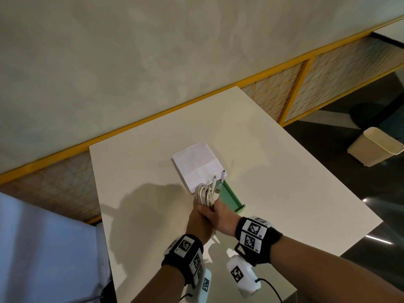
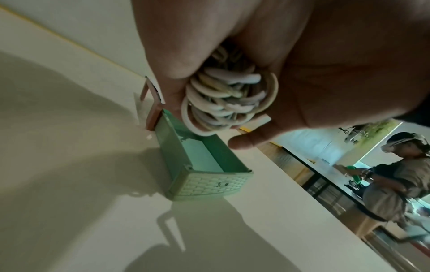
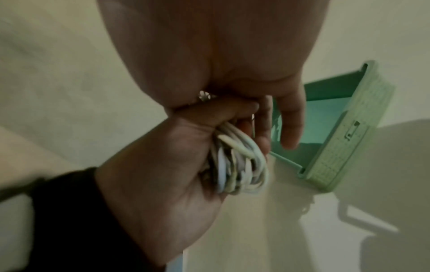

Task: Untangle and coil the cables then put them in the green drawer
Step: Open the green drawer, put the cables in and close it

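Left hand: the left hand (image 1: 200, 224) is clenched round the lower part of the bundle of white coiled cables (image 1: 205, 193), thumb and fingers wrapped about the loops (clearest in the right wrist view).
Cables: the white and cream rubber-coated cables (image 2: 228, 101) are wound into one tight hank of many loops, held upright above the table; several plug ends (image 1: 223, 173) stick out free at the top, beyond the hands.
Right hand: the right hand (image 1: 220, 216) grasps the same bundle from the other side, overlapping the left, with two fingers (image 3: 291, 117) stretched toward the drawer.
Drawer: the pale green plastic drawer with a woven-pattern front (image 2: 204, 184) lies pulled open on the white table (image 1: 284, 171), just beyond and to the right of the right hand; as far as its inside shows, it holds nothing.
Done: untangling and coiling look finished (no loose cable shows on the table).
Left: lowering the hank into the drawer and letting go.
Paper: a folded white sheet (image 1: 196, 164) lies just beyond the hands.
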